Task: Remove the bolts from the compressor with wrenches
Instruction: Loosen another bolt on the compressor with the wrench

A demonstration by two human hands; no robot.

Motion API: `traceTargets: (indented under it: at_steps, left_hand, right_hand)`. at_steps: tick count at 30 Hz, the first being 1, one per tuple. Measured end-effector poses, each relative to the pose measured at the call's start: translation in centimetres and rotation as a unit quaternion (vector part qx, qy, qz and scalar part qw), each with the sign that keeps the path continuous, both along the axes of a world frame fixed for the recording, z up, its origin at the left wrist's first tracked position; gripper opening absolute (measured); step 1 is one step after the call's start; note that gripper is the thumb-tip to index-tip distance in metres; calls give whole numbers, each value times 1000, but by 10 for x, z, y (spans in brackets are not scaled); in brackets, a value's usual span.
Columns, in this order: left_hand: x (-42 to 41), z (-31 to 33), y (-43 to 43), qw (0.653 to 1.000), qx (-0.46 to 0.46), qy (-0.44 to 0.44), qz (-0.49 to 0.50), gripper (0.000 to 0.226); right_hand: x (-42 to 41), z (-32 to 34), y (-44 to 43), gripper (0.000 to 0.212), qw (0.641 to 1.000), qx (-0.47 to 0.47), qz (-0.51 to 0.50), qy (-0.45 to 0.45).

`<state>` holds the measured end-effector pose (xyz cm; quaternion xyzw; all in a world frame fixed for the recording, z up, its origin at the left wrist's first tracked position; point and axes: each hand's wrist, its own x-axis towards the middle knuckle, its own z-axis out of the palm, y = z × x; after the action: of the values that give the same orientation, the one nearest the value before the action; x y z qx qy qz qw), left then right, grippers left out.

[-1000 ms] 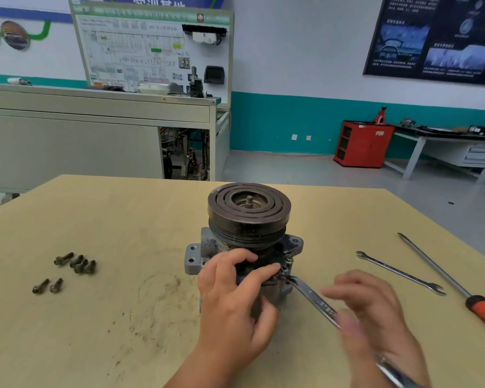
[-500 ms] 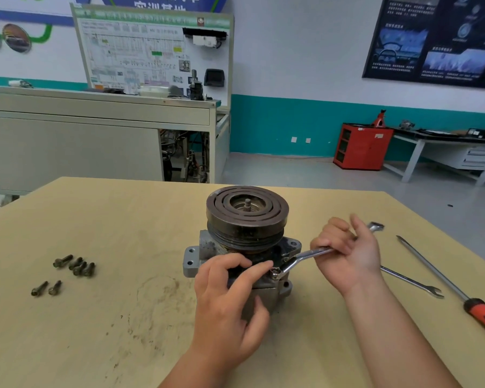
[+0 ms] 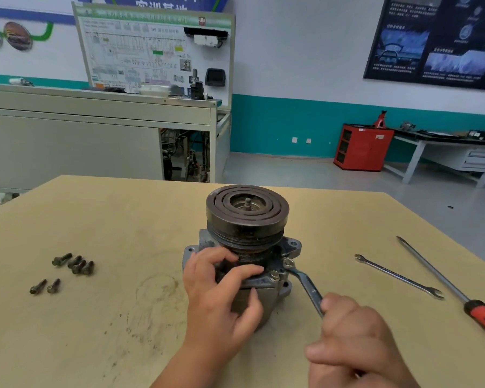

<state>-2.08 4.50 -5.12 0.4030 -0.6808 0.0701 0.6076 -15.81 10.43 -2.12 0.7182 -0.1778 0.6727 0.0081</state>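
Note:
The compressor (image 3: 248, 219) stands upright in the middle of the wooden table (image 3: 123, 219), its dark grooved pulley on top. My left hand (image 3: 221, 292) grips the housing just under the pulley. My right hand (image 3: 353, 337) holds the handle of a silver wrench (image 3: 305, 284), whose ring end sits on a bolt (image 3: 288, 262) at the flange's right front. A second bolt head (image 3: 275, 274) shows on the flange beside it. Several removed bolts (image 3: 73, 265) lie in a loose group at the left, with two more bolts (image 3: 45, 286) nearer me.
A second slim wrench (image 3: 398, 276) lies on the table to the right. Beyond it lies a long screwdriver (image 3: 459, 292) with a red and black handle. A grey workbench, a wiring board and a red cabinet stand in the room behind the table.
My right hand has swung the wrench handle from out at the right, level with the flange, back towards me. The ring end now sits on a bolt further right on the flange. My left hand stays on the housing.

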Motion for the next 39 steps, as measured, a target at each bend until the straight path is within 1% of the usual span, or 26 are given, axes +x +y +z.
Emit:
traceTargets:
  at_steps: [1, 2, 3, 6, 9, 10, 11, 13, 14, 15, 16, 17, 19, 20, 21, 24, 26, 27, 28, 30, 31, 34, 35, 36, 37, 39]
  left_hand:
    - [-1, 0, 0, 1000, 4, -1, 1, 27]
    - [-2, -1, 0, 1000, 9, -4, 3, 28]
    - [-3, -1, 0, 1000, 14, -7, 5, 30]
    - [-4, -3, 1, 1000, 25, -15, 5, 36]
    - [-5, -4, 1, 999, 21, -24, 8, 38]
    - [-5, -3, 1, 999, 18, -26, 11, 38]
    - [-6, -3, 1, 999, 14, -27, 15, 39]
    - [-6, -3, 1, 999, 11, -26, 18, 38]
    - [-6, -3, 1, 999, 12, -24, 18, 38]
    - [-6, -4, 1, 1000, 14, -22, 18, 38]
    - [-5, -4, 1, 1000, 17, -19, 15, 37]
    - [-6, -5, 2, 1000, 21, -15, 11, 36]
    - [-6, -5, 3, 1000, 24, -9, 0, 34]
    - [-6, -5, 3, 1000, 22, -9, -6, 33]
    - [-6, -4, 2, 1000, 17, -11, -9, 32]
    - [-5, -4, 2, 1000, -1, -19, -12, 33]
    - [-4, -4, 2, 1000, -4, -17, -13, 36]
    - [-3, -4, 2, 1000, 0, -12, -11, 38]
    - [-3, -4, 2, 1000, 7, -3, -8, 40]
    - [-3, -3, 3, 1000, 20, 12, -5, 40]
    - [-3, -3, 2, 1000, 24, 12, -4, 39]
    - [-3, -3, 1, 1000, 26, 3, 2, 35]
    - [-2, -4, 1, 1000, 25, 1, 4, 34]
    - [-2, -4, 1, 1000, 24, 0, 6, 34]
    - [-2, -5, 1, 1000, 22, -1, 7, 33]
    - [-2, -5, 0, 1000, 21, -1, 6, 32]
  right_hand:
    - [5, -7, 1, 31, 1000, -7, 3, -13]
    - [7, -10, 1, 31, 1000, -9, 4, -1]
    - [7, -12, 0, 31, 1000, -9, -16, 22]
    - [6, 2, 4, 23, 995, 43, -46, 80]
    - [7, 2, 11, 18, 995, 46, -32, 83]
    - [4, 2, 9, 21, 996, 51, -8, 78]
    - [1, 0, 7, 28, 995, 61, -6, 76]
    - [-2, 5, 0, 57, 986, 96, -81, 108]
    - [-5, 1, -4, 64, 985, 90, -126, 80]
    - [-9, 1, -4, 54, 987, 135, -86, -9]
    - [-14, 3, -6, 36, 975, 190, -31, -107]
    - [-18, 7, -9, 25, 949, 267, -17, -166]
    - [-31, 15, -30, 29, 901, 412, -2, -134]
    - [-38, 23, -47, 32, 870, 475, 24, -130]
    - [-43, 28, -61, 35, 831, 535, 65, -139]
    - [-49, 36, -92, 30, 727, 626, 216, -180]
    - [-50, 36, -98, 34, 700, 620, 286, -208]
    - [-52, 38, -95, 38, 698, 604, 301, -240]
    - [-54, 39, -85, 40, 705, 581, 304, -270]
    - [-59, 36, -56, 38, 736, 530, 282, -312]
    - [-59, 33, -40, 35, 759, 511, 266, -304]
    - [-51, 20, 1, 28, 826, 474, 203, -226]
    - [-47, 15, 9, 38, 849, 461, 175, -190]
    - [-42, 12, 15, 46, 864, 455, 152, -152]
    - [-37, 9, 20, 48, 875, 450, 130, -123]
    - [-27, 8, 25, 40, 885, 448, 97, -85]
